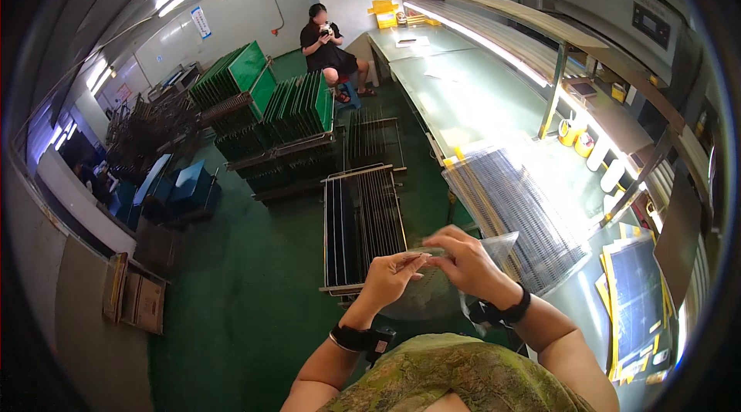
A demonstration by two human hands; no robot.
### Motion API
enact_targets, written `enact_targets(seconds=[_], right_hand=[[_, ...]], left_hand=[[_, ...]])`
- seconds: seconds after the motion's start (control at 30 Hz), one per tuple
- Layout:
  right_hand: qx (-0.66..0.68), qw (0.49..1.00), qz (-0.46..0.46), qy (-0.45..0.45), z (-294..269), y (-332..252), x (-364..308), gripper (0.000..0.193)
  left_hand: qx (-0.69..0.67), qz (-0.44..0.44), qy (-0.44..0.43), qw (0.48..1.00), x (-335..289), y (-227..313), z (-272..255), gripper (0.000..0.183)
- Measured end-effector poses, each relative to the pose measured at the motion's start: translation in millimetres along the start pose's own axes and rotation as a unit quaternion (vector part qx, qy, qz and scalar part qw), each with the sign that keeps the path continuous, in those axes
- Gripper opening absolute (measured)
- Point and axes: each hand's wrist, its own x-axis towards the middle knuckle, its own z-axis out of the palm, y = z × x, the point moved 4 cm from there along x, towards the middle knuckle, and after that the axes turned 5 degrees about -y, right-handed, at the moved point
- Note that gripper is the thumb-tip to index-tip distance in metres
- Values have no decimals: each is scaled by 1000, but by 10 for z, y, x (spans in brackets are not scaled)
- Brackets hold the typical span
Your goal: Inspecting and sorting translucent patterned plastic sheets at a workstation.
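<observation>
Apparently, a clear sheet [502, 247] is being handled at five o'clock: the left hand [392, 278] pinches its edge; the right hand [468, 264] is half-curled, its grip unclear. Next likely needs a steady pinch.

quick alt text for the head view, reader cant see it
A person's left hand appears to pinch a clear sheet, the blurred right hand beside it, next to a lit bench bearing a ridged panel. Beyond, racked green boards stand near a seated person.
</observation>
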Motion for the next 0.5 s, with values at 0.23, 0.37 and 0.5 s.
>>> enact_targets(seconds=[0.23, 0.37, 0.5], right_hand=[[-85, 987, -76, 112, 158, 227, 7, 10], [-112, 979, -84, 149, 151, 242, 30, 9], [-155, 978, -61, 124, 136, 192, 19, 9]], left_hand=[[-36, 17, 29, 999, 37, -65, 52, 24], [-46, 39, 65, 996, 94, -53, 105, 22], [-42, 17, 98, 994, 108, -136, 132, 20]])
